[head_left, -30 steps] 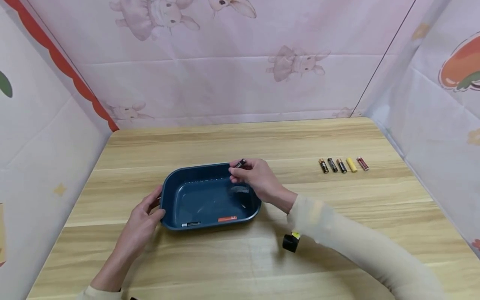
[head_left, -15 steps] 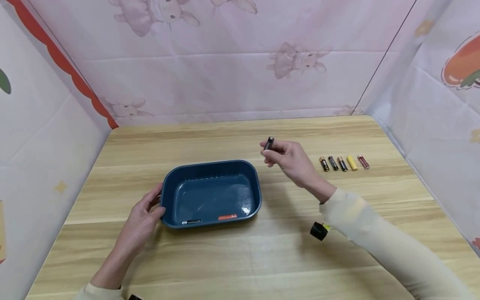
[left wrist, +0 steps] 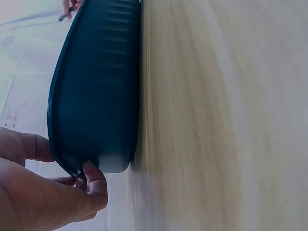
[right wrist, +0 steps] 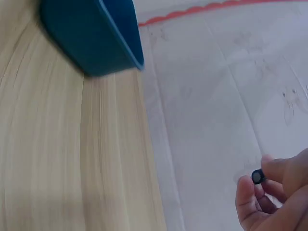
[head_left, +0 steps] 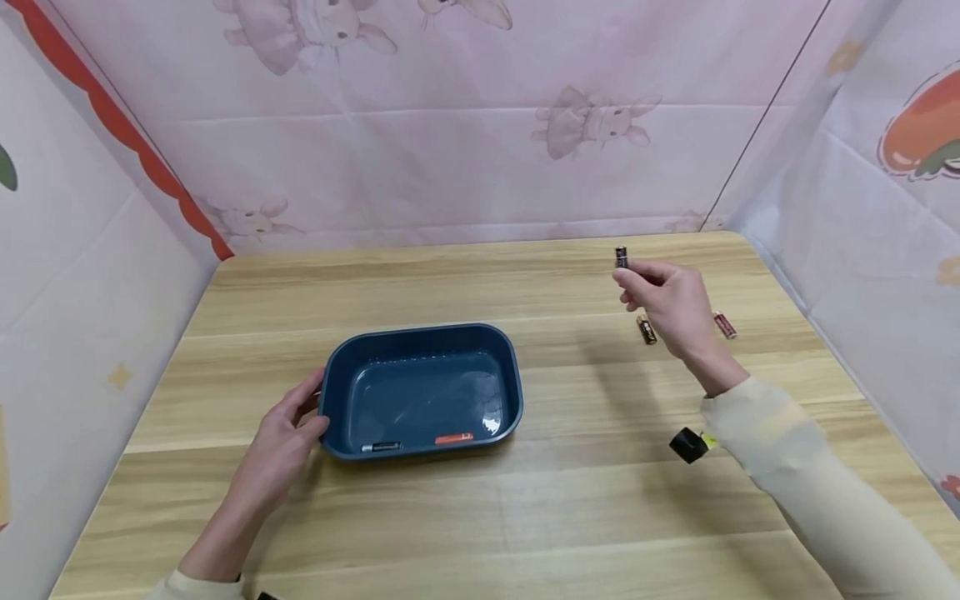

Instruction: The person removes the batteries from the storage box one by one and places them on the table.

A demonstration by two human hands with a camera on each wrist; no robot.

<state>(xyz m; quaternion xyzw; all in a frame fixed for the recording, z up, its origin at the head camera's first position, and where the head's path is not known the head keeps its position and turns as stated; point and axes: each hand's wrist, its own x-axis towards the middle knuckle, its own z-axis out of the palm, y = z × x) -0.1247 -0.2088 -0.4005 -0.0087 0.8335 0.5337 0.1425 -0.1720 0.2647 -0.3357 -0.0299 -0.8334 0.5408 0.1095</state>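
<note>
My right hand (head_left: 675, 307) pinches a dark battery (head_left: 621, 258) between thumb and fingers, raised over the table's back right. In the right wrist view the battery's round end (right wrist: 258, 176) faces the camera. My left hand (head_left: 281, 446) grips the left end of a dark blue rectangular basin (head_left: 420, 329), and in the left wrist view its thumb and fingers (left wrist: 96, 185) close on the rim. Inside the basin, along the near wall, lie a black-and-silver battery (head_left: 381, 447) and an orange battery (head_left: 453, 438).
A black-and-gold battery (head_left: 647, 330) and a red battery (head_left: 725, 325) show on the wooden table (head_left: 570, 525) at either side of my right hand, which covers the space between them. Printed cloth walls (head_left: 450, 183) border the table's back and sides.
My right hand has carried the dark battery from over the basin's right end rightward and back, and now blocks several batteries in the row. The left hand and basin stay in place.
</note>
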